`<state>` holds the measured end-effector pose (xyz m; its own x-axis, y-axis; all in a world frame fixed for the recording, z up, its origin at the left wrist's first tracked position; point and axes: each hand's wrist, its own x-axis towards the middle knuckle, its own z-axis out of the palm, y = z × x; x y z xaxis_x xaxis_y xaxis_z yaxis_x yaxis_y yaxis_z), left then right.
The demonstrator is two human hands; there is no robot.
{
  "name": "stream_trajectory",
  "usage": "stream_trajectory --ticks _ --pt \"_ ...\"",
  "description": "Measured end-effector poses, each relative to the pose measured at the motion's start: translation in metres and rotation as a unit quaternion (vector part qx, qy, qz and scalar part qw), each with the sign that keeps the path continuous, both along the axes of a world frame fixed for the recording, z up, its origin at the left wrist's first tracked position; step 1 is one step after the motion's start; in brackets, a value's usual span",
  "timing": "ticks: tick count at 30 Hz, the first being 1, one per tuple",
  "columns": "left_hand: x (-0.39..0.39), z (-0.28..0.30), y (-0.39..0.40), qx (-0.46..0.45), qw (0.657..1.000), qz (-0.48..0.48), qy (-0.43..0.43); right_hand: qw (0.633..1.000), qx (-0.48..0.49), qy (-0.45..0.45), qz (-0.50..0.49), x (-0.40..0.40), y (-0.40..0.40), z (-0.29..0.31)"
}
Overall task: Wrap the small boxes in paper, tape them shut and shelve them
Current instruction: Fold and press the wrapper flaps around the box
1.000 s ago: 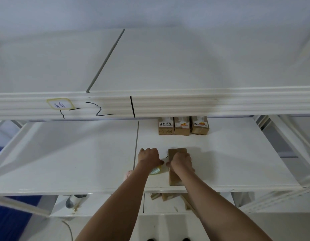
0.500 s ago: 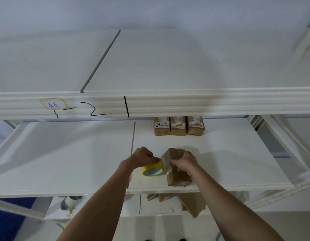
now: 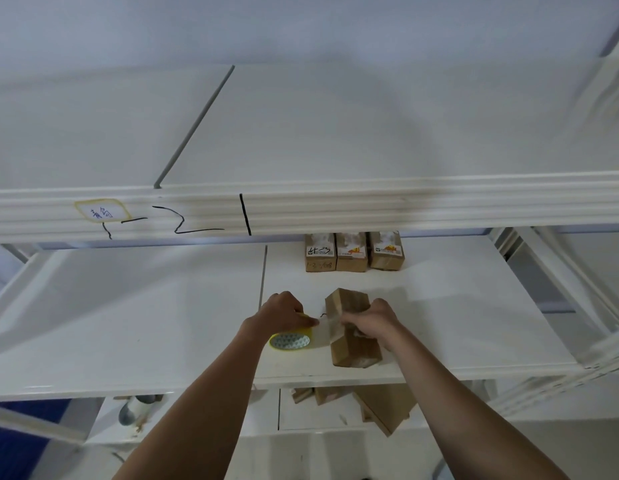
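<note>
Shelf: the broad white board of the middle shelf (image 3: 439, 323) carries all my work; it lies under the ribbed white front rail of the upper shelf (image 3: 336, 209), which bears black pen marks.
Finished stock: three small brown paper-wrapped boxes with printed labels (image 3: 353, 252) stand in a row at the back of the board, well apart from my hands.
Work piece: the oblong box wrapped in brown paper (image 3: 353, 344) lies near the front edge, its far end tipped up off the board; by my judgement it is light and stiff under a soft, creasing skin of paper, so I should take it across the middle with a firm grip and not by the loose folds.
Right hand: my right hand (image 3: 374, 318) is curled over the middle of the box from the right, gripping it; forearm reaching forward and inward.
Left hand: my left hand (image 3: 284, 311) is curled on top of the tape roll, fingertips pinching toward the box.
Tape: the yellow-cored roll of clear tape (image 3: 290, 340) sits just left of the box; a clear strip (image 3: 330, 323) appears to run from it to the paper, faintly seen.
</note>
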<state>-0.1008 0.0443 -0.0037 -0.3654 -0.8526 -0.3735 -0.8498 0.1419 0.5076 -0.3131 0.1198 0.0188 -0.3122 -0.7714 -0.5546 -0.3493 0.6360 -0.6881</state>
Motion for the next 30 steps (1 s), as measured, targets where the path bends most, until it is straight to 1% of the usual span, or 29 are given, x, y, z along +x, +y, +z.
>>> stream_trajectory --ticks 8,16,22,25,28,30 --pt "0.0 0.002 0.001 0.034 0.999 -0.002 0.013 0.995 -0.016 -0.098 -0.025 -0.001 0.005 -0.002" --pt "0.001 0.005 -0.001 0.034 0.999 0.001 0.018 0.987 -0.005 -0.16 -0.026 -0.005 0.004 -0.006" --pt "0.0 0.014 -0.006 0.051 0.998 -0.006 0.044 0.967 -0.011 -0.253 -0.031 -0.009 0.006 -0.005" --pt "0.001 0.02 -0.009 0.047 0.997 -0.015 0.061 0.956 -0.004 -0.294 -0.016 -0.006 0.005 -0.002" --pt "-0.004 0.024 -0.009 0.043 0.996 -0.037 0.063 0.959 0.013 -0.282 0.014 0.001 0.002 0.002" --pt "-0.011 0.027 -0.008 0.03 0.996 -0.035 0.075 0.961 0.023 -0.275 0.021 0.006 0.002 0.001"
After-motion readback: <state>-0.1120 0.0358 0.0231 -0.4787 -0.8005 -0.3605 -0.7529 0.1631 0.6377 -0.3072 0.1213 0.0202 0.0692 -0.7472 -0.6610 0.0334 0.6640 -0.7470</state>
